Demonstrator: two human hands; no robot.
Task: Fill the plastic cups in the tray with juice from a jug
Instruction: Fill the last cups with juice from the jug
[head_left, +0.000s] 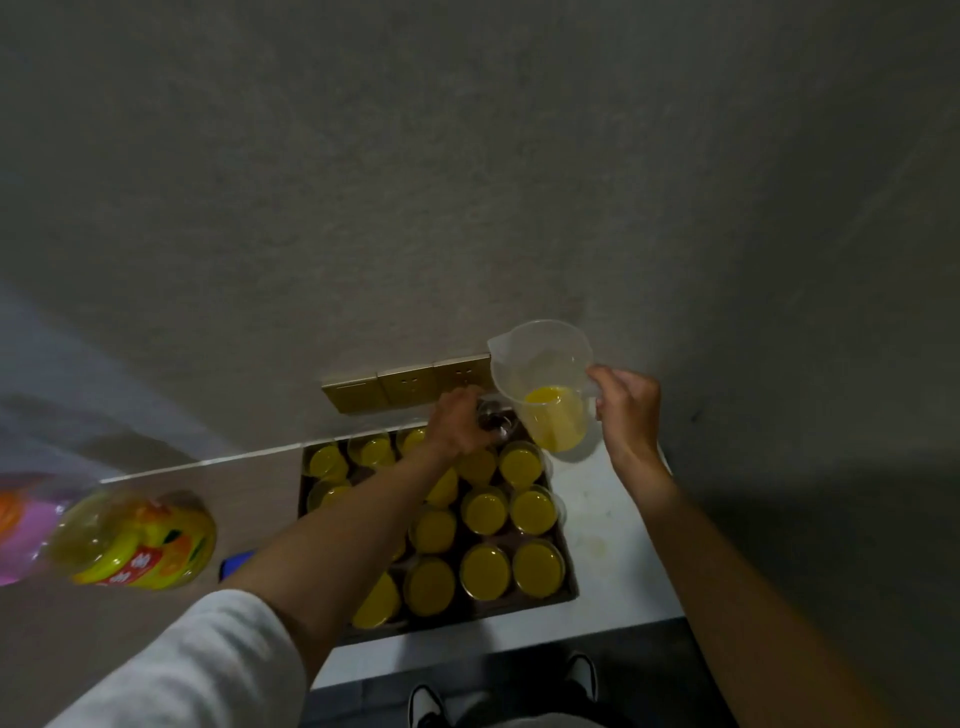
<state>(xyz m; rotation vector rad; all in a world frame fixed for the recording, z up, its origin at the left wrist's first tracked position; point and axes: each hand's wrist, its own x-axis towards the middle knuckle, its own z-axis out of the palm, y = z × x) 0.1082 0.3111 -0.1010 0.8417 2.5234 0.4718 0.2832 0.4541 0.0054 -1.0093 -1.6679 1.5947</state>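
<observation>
the left forearm (363, 525) hides several filled cups (485, 571) on the tray's (569, 571) left side. the left hand (460, 428) covers most of the clear cup (496, 421) it grips, whose contents cannot be told. the juice bottle (137, 543) is blurred, its label unreadable; a pink object (23, 525) is cut off at the left edge.

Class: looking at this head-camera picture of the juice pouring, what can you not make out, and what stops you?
- The cup under the left hand: the fingers cover it, so its fill level is hidden.
- Cups in the tray beneath the left forearm: partly covered.
- Label of the juice bottle: too blurred to read.
- Pink object: cut by the left edge.
</observation>
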